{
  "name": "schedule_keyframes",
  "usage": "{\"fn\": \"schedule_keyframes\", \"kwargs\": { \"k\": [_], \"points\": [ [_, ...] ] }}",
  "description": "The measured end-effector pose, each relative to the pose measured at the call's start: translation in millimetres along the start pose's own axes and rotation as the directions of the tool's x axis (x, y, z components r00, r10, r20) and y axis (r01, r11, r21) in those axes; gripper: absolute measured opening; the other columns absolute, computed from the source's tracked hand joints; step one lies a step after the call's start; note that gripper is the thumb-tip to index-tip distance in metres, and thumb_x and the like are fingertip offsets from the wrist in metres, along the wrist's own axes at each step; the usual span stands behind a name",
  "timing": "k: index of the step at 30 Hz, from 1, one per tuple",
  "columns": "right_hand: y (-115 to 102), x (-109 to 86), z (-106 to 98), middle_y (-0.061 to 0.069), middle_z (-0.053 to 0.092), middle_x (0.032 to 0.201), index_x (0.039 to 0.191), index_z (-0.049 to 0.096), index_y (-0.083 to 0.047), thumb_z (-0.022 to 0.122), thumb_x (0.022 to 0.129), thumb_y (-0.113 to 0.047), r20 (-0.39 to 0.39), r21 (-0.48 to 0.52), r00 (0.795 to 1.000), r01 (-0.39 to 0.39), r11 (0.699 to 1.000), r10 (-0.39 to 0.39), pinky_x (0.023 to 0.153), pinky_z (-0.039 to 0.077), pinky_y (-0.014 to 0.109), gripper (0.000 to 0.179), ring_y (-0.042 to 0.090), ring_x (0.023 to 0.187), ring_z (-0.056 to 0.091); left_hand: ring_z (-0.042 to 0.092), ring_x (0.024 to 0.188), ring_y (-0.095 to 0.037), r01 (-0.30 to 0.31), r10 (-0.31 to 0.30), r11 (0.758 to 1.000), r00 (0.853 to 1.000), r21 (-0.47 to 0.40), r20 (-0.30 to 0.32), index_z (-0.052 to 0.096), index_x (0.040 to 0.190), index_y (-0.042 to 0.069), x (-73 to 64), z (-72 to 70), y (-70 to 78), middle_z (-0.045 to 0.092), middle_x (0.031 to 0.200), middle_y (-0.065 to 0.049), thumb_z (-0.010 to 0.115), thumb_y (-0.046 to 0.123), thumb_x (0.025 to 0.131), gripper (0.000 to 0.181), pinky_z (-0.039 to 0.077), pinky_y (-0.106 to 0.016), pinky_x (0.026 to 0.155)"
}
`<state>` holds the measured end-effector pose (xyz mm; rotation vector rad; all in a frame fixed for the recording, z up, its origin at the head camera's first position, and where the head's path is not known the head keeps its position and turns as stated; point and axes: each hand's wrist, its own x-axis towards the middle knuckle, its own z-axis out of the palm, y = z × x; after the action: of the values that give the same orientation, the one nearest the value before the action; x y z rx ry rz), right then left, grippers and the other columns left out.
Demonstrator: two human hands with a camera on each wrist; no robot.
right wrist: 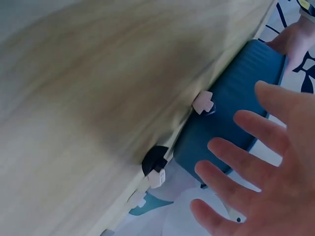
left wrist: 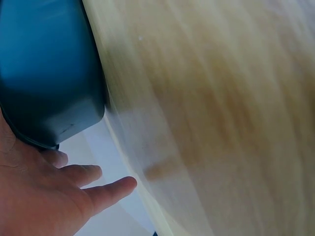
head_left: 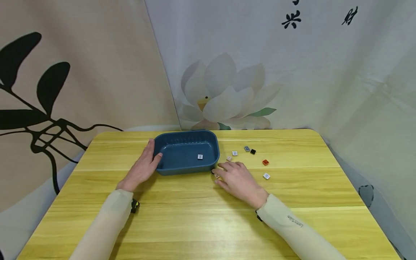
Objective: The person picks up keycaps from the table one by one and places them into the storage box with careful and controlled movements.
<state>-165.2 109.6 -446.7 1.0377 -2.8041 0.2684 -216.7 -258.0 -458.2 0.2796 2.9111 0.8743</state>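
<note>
A dark blue rectangular tray [head_left: 186,171] stands at the back middle of the table, with one small white square piece [head_left: 200,156] lying inside. My left hand [head_left: 139,169] rests against the tray's left end, fingers straight along the outside and thumb at the rim. Fingers spread and slightly bent, my right hand [head_left: 238,182] hovers low over the table by the tray's front right corner. Just below its fingertips lies a small pale pink piece [right wrist: 203,102] with a dark part beside it. A gap shows between that piece and the fingers in the right wrist view.
Right of the tray lie more small pieces: a white one [head_left: 234,153], a pinkish one [head_left: 229,158], a grey-blue one [head_left: 247,148], a black one [head_left: 252,151], a red one [head_left: 265,162] and another white one [head_left: 266,176]. Behind the wooden table [head_left: 195,224] hangs a printed curtain [head_left: 247,43].
</note>
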Motion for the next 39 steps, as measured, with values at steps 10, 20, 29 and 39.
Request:
{"fn": "schedule_keyframes", "kwargs": {
  "k": [10,20,29,39],
  "points": [
    [-4,11.5,12,0.005,0.069,0.127,0.129,0.072,-0.019,0.07,0.101,-0.035,0.047,-0.023,0.999,-0.008,1.0,0.009,0.098,0.049,0.05,0.033,0.025,0.119,0.064,-0.003,0.158,-0.039,0.002,-0.002,1.0,1.0,-0.009,0.002,-0.009,0.163,0.001,0.0,0.7,0.8,-0.014,0.172,-0.012,0.032,0.042,0.113,0.076,0.007,-0.058,0.125],
    [-11,18.9,16,0.001,0.07,0.109,0.116,0.076,-0.02,0.072,0.099,-0.027,0.063,-0.071,0.998,0.023,0.997,-0.019,0.095,0.052,0.049,0.019,0.028,0.105,0.067,-0.002,0.158,-0.039,0.009,-0.009,1.0,1.0,-0.009,0.001,-0.008,0.164,0.001,-1.2,0.2,2.8,-0.013,0.172,-0.013,0.034,0.039,0.113,0.076,0.008,-0.059,0.125],
    [-15,22.6,16,0.0,0.068,0.1,0.103,0.075,-0.02,0.073,0.099,-0.025,0.063,-0.074,0.996,0.062,0.995,-0.058,0.093,0.052,0.047,0.007,0.024,0.097,0.065,-0.001,0.158,-0.039,0.012,-0.012,1.0,1.0,-0.006,0.002,-0.008,0.164,0.002,0.1,-0.4,2.2,-0.013,0.172,-0.012,0.033,0.041,0.113,0.076,0.008,-0.059,0.125],
    [-17,22.6,16,0.001,0.072,0.097,0.1,0.075,-0.017,0.07,0.1,-0.021,0.015,-0.122,0.996,0.091,0.988,-0.09,0.091,0.053,0.045,0.007,0.022,0.094,0.067,-0.001,0.158,-0.039,0.008,-0.008,1.0,1.0,0.004,-0.007,-0.008,0.164,0.001,0.0,0.7,1.2,-0.013,0.172,-0.013,0.034,0.039,0.113,0.076,0.008,-0.058,0.125]
  ]
}}
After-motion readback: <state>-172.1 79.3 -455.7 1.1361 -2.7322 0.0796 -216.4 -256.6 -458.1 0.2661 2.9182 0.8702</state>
